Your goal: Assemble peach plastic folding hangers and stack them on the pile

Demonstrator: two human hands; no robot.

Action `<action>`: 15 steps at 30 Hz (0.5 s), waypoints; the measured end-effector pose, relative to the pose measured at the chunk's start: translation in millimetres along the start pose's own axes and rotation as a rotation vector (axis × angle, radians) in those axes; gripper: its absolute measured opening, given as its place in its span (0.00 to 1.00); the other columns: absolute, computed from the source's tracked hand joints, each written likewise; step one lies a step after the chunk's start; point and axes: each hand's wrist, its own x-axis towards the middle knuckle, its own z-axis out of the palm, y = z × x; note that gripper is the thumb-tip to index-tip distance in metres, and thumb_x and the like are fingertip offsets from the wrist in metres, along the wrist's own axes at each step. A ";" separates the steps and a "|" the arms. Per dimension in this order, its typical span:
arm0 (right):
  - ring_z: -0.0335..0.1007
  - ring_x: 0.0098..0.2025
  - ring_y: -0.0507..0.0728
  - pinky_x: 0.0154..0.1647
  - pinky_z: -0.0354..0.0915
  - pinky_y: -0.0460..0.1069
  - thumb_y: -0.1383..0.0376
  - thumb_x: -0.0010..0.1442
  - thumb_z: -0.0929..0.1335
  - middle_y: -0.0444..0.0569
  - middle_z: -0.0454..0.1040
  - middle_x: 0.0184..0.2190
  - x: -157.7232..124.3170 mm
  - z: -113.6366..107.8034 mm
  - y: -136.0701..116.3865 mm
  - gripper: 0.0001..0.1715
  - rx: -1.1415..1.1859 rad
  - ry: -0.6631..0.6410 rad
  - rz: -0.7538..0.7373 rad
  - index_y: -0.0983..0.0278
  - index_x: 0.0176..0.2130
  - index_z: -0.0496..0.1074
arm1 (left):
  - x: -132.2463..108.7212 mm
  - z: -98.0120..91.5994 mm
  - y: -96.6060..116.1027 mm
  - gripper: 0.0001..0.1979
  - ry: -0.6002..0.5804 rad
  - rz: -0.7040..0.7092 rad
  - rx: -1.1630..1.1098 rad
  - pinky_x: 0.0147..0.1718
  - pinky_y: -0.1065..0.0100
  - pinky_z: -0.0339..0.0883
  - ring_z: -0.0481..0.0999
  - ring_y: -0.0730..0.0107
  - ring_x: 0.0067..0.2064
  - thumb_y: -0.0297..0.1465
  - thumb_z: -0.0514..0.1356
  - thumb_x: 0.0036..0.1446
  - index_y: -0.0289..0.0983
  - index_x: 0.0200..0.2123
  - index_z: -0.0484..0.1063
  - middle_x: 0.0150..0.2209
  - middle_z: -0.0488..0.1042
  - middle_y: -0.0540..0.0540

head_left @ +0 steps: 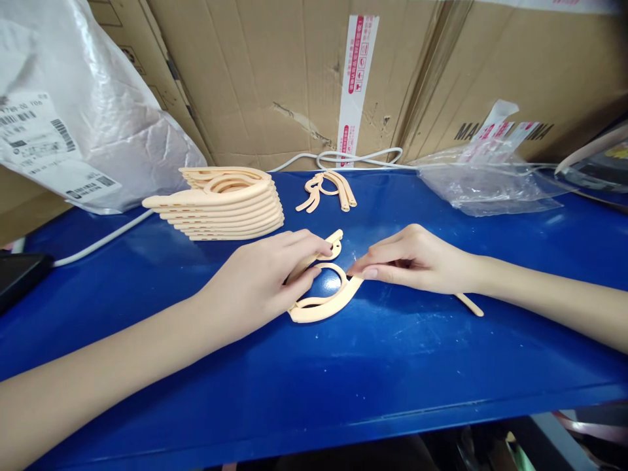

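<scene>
A cream plastic piece [328, 309] with a ring and a curved arm lies on the blue table in the middle. My left hand [267, 278] is closed on its left side, with a hooked end poking out past the fingertips. My right hand [409, 261] pinches the right end of the curved arm between thumb and fingers. Below the right wrist a thin cream rod [470, 305] sticks out, its other end hidden by the hand. Whether the parts in the two hands are joined is hidden by my fingers.
Behind my left hand is a stack of cream hangers [226, 203]. Loose cream parts [326, 190] lie at the back middle. Clear plastic bags [485, 183], a white cable [360, 157], cardboard boxes [284, 78], a silver parcel [98, 111] and a black device [22, 278] surround the table [294, 405].
</scene>
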 end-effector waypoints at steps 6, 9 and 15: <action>0.53 0.20 0.45 0.21 0.53 0.42 0.59 0.63 0.68 0.36 0.61 0.21 -3.0 2.7 0.5 0.16 0.041 0.223 0.113 0.65 0.48 0.73 | 2.8 0.4 -4.6 0.13 -0.003 0.026 0.034 0.43 0.66 0.68 0.74 0.66 0.48 0.26 0.51 0.66 0.40 0.48 0.73 0.48 0.76 0.48; 0.53 0.22 0.45 0.23 0.56 0.43 0.59 0.60 0.71 0.38 0.61 0.27 -2.4 1.9 3.1 0.20 0.044 0.298 0.135 0.63 0.49 0.71 | 3.8 0.7 -6.2 0.13 0.014 0.032 0.043 0.41 0.67 0.67 0.75 0.67 0.45 0.26 0.49 0.67 0.39 0.47 0.73 0.46 0.76 0.48; 0.65 0.35 0.52 0.36 0.66 0.48 0.67 0.59 0.70 0.48 0.67 0.43 -2.2 1.0 9.6 0.24 -0.089 0.266 0.084 0.60 0.54 0.67 | 3.3 -2.3 -13.1 0.17 -0.012 0.065 0.126 0.39 0.69 0.67 0.76 0.68 0.45 0.21 0.48 0.65 0.40 0.50 0.71 0.47 0.76 0.48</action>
